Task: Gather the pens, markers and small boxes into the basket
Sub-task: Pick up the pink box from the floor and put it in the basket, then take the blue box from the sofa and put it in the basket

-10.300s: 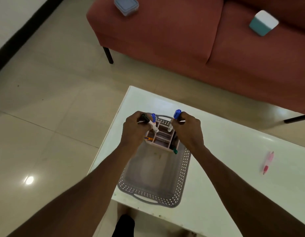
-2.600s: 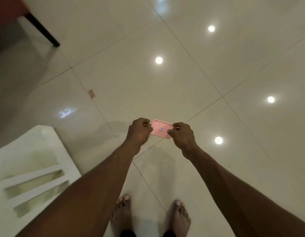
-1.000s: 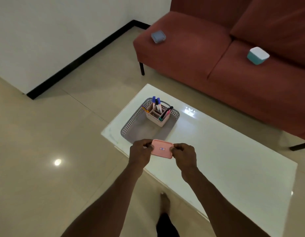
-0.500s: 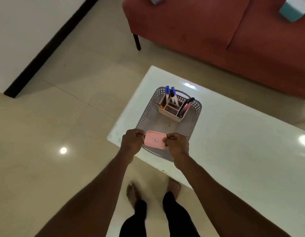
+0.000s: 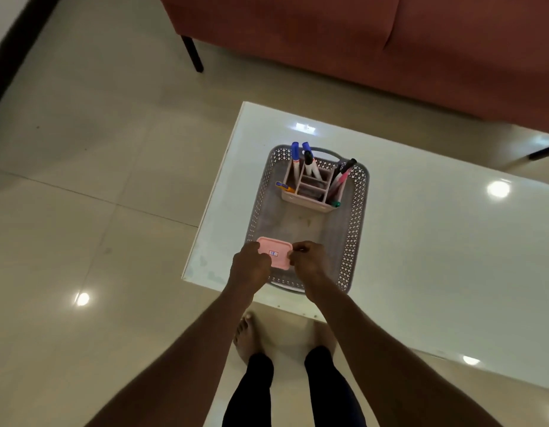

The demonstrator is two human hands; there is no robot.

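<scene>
1. Pink box (image 5: 274, 253) (flat, with a small label on its lid) sits between both hands above the near end of the grey basket (image 5: 356, 229).
2. Left hand (image 5: 250, 266) pinches the box's left edge; right hand (image 5: 307, 260) pinches its right edge, each grip clenched on the box.
3. Pens and markers (image 5: 308, 160) stand in a pink organiser (image 5: 307, 201) at the basket's far end.
4. Basket rests on the white table (image 5: 436, 241), near its left corner, in front of a red sofa (image 5: 359, 32).
</scene>
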